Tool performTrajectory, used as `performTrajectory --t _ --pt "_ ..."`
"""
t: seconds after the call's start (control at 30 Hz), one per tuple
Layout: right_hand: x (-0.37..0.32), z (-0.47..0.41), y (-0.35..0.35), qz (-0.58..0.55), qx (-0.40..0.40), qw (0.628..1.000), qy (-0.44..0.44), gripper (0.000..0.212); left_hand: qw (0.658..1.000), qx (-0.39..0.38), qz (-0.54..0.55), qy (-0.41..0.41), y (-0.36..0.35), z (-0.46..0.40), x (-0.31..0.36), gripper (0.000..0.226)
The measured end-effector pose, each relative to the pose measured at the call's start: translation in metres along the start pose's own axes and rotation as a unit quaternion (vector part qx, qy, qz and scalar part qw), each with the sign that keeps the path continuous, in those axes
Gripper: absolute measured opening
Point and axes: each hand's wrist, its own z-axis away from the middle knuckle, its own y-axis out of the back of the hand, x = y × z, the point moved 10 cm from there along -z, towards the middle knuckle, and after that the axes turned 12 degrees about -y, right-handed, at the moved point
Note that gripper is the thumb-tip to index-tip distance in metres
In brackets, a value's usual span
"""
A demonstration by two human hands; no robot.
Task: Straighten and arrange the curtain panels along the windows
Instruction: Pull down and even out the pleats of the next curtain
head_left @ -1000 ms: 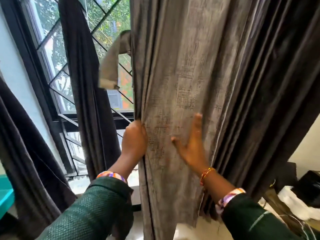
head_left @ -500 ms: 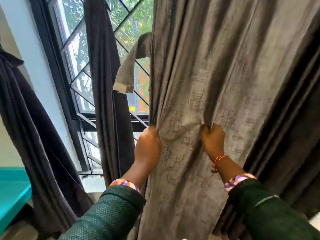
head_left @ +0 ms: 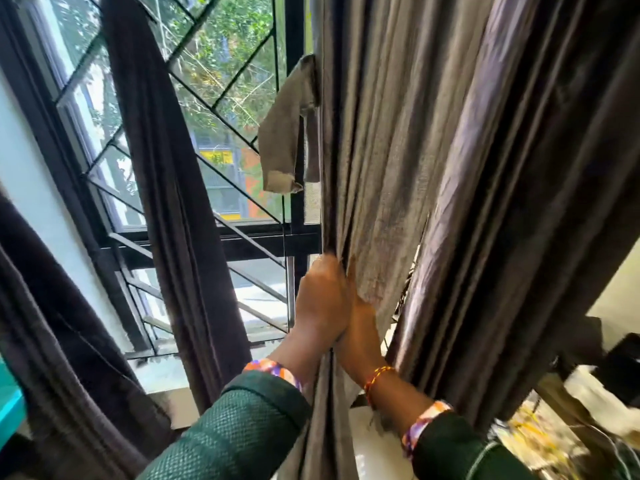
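Note:
A grey curtain panel [head_left: 388,140] hangs in front of me, bunched into narrow folds at its left edge. My left hand [head_left: 320,299] grips that gathered edge at about sill height. Pressed against it from the right, my right hand [head_left: 360,330] holds the same folds. A grey tie-back strap [head_left: 284,133] dangles from the panel's left edge. To the right hangs a darker, shiny panel [head_left: 512,202]. Two more dark panels hang at the left: a narrow dark panel [head_left: 166,188] across the window and a far-left dark panel [head_left: 52,323] by the wall.
The black-framed window [head_left: 242,237] with a diagonal grille [head_left: 221,81] shows trees and a building outside. A white sill [head_left: 162,372] runs below. A teal surface [head_left: 10,403] sits at the far left. Cluttered dark and white items [head_left: 595,386] lie at the lower right.
My right hand has slid left across the grey panel, gathering its fabric against my left hand. The panel is now narrower, and more window shows.

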Motion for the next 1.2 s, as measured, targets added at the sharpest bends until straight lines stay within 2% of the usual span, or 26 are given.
performTrajectory --t 0.13,0.2,0.3,0.37,0.43,0.47,0.5,0.57,0.63,0.67,0.73,0.77,0.83,0.9,1.03,1.1,1.2 --pt "-0.001 0.014 -0.007 0.005 -0.042 0.999 -0.012 0.012 1.000 -0.001 0.019 -0.021 0.007 0.004 0.009 0.047" --pt "-0.001 0.023 -0.008 0.022 -0.059 0.998 -0.023 0.017 1.000 0.005 0.018 -0.017 0.010 0.006 0.012 0.041" --pt "-0.009 0.038 -0.011 0.168 -0.076 0.982 0.041 0.026 1.000 0.023 0.007 0.011 0.014 0.007 0.002 0.019" --pt "-0.017 0.044 -0.007 0.168 -0.124 0.972 0.107 0.044 0.999 0.031 -0.003 0.016 0.018 0.007 -0.005 0.013" --pt "-0.014 0.041 0.002 0.116 -0.193 0.967 0.116 0.067 0.999 0.034 -0.013 0.020 0.023 0.006 -0.014 0.014" --pt "-0.009 0.033 0.012 0.110 -0.190 0.969 0.114 0.075 0.999 0.033 -0.016 0.021 0.025 0.005 -0.018 0.014" --pt "-0.003 0.020 0.027 0.115 -0.150 0.975 0.113 0.079 0.999 0.033 -0.019 0.020 0.027 0.004 -0.023 0.014" --pt "0.006 -0.011 0.073 0.138 0.005 0.986 0.097 0.087 0.999 0.034 -0.027 0.025 0.030 0.004 -0.032 0.014" --pt "0.016 -0.041 0.119 0.132 0.133 0.982 0.018 0.102 0.998 0.036 -0.032 0.028 0.032 0.003 -0.038 0.014" --pt "0.024 -0.054 0.134 0.099 0.154 0.982 -0.039 0.109 0.999 0.035 -0.033 0.022 0.033 0.002 -0.039 0.014" --pt "0.042 -0.079 0.145 -0.028 0.127 0.984 -0.126 0.115 0.999 0.036 -0.037 0.013 0.034 0.000 -0.040 0.013" --pt "0.045 -0.088 0.145 -0.117 0.091 0.979 -0.140 0.111 0.998 0.037 -0.040 0.012 0.035 0.000 -0.041 0.014" --pt "0.040 -0.095 0.141 -0.241 0.027 0.961 -0.135 0.078 0.998 0.039 -0.042 0.007 0.035 -0.002 -0.043 0.014" --pt "0.031 -0.093 0.138 -0.226 0.017 0.967 -0.117 0.041 0.998 0.039 -0.043 0.005 0.035 -0.004 -0.046 0.014" --pt "0.027 -0.083 0.124 -0.199 0.050 0.975 -0.080 0.009 0.998 0.040 -0.041 0.018 0.029 -0.008 -0.051 0.014" --pt "0.019 -0.074 0.121 -0.132 0.086 0.987 -0.039 0.013 0.999 0.035 -0.033 0.024 0.025 -0.009 -0.051 0.013" --pt "-0.001 -0.049 0.122 -0.046 0.163 0.985 0.026 0.042 0.999 0.037 -0.021 0.023 0.021 -0.007 -0.044 0.012"
